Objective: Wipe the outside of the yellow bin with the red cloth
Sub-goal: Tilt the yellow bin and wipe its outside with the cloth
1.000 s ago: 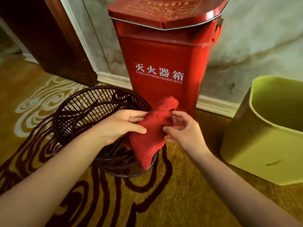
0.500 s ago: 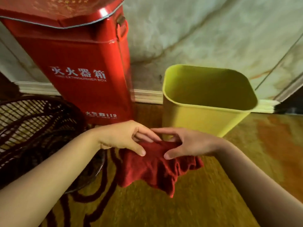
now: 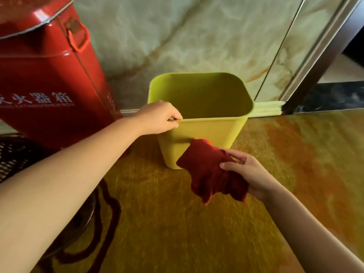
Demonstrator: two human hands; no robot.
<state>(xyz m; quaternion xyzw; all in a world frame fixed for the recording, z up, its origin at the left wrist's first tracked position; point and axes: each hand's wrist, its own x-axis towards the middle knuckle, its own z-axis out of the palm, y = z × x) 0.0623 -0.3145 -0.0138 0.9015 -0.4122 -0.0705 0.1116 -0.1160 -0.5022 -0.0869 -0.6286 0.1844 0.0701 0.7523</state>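
The yellow bin (image 3: 208,131) stands upright on the carpet against the marble wall, open top towards me. My left hand (image 3: 159,118) grips the near left corner of its rim, fingers hooked inside. My right hand (image 3: 248,174) holds the red cloth (image 3: 208,170) bunched up. The cloth's upper corner lies against the bin's near outer wall, low down; the rest hangs loose below my fingers.
A tall red fire extinguisher box (image 3: 49,75) stands just left of the bin. A dark wire basket (image 3: 11,154) shows at the left edge. Yellow patterned carpet (image 3: 177,223) covers the floor. A dark door frame (image 3: 325,62) rises at the right.
My view swung right from the basket to the bin. My left hand let go of the cloth and took the bin's rim. My right hand carried the cloth to the bin's front wall.
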